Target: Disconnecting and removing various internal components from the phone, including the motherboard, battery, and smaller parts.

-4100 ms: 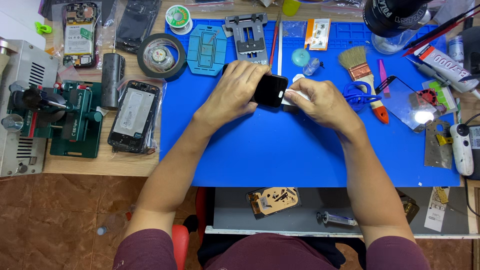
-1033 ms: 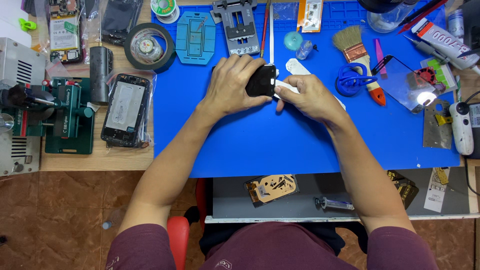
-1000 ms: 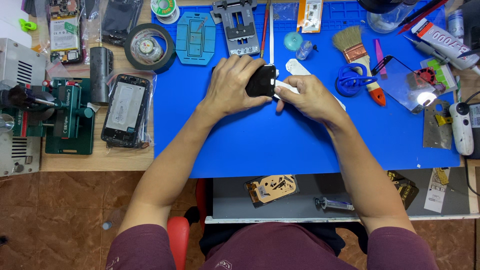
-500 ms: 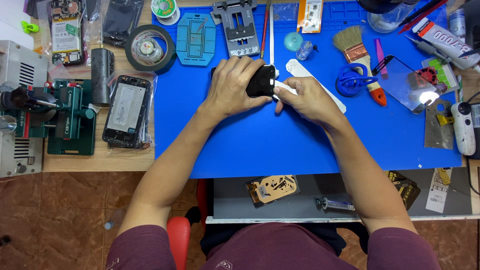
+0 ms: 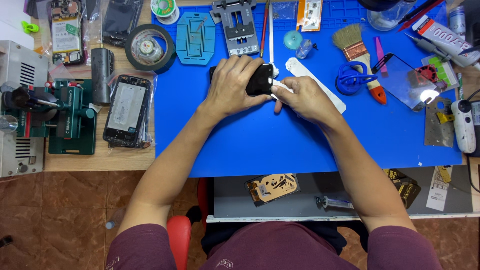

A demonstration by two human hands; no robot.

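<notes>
My left hand [image 5: 231, 85] grips a black phone [image 5: 259, 79] held on edge above the blue work mat [image 5: 280, 135]. My right hand [image 5: 302, 97] pinches a small white strip [image 5: 283, 86] against the phone's right side. A longer white strip [image 5: 315, 82] lies on the mat just behind my right hand. Most of the phone's left half is hidden under my left fingers.
Behind my hands lie a grey clamp jig [image 5: 240, 27], a blue tray [image 5: 196, 39], a tape roll [image 5: 149, 49], a brush [image 5: 357, 50] and a blue suction ring [image 5: 352, 80]. A bagged phone frame [image 5: 126, 110] and green fixture [image 5: 72, 117] sit left. An open drawer [image 5: 320, 192] is below.
The view shifted slightly. My hands stay on the phone, which has crept a little toward the back of the mat since the oldest frame.
</notes>
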